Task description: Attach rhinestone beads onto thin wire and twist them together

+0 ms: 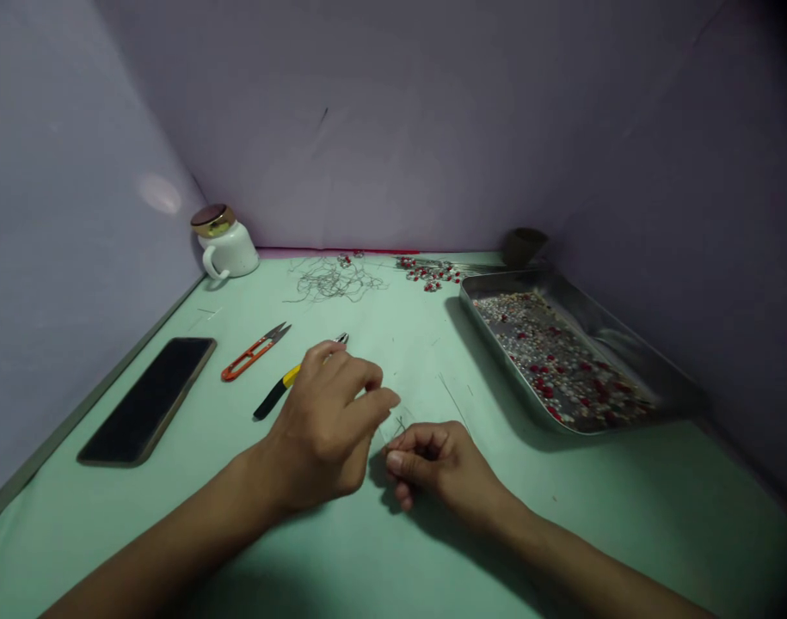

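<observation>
Thin wire (401,423) is pinched between the thumb and forefinger of my right hand (441,468), low over the middle of the table. Close beside it on the left and slightly higher, my left hand (332,421) is closed with its fingers curled. Whatever its fingertips hold is too fine to make out. Partly hidden behind my left hand lie pliers (272,402) with black and yellow handles. Orange thread snips (255,354) rest farther left. A loose straight length of wire (453,400) lies just beyond my right hand.
A metal tray (515,374) of red, clear and pale beads stands at the right. Tangled wire (335,282) and red beaded pieces (432,273) lie at the back. A phone (149,400), a lidded white mug (233,254) and a dark cup (523,247) are also on the table.
</observation>
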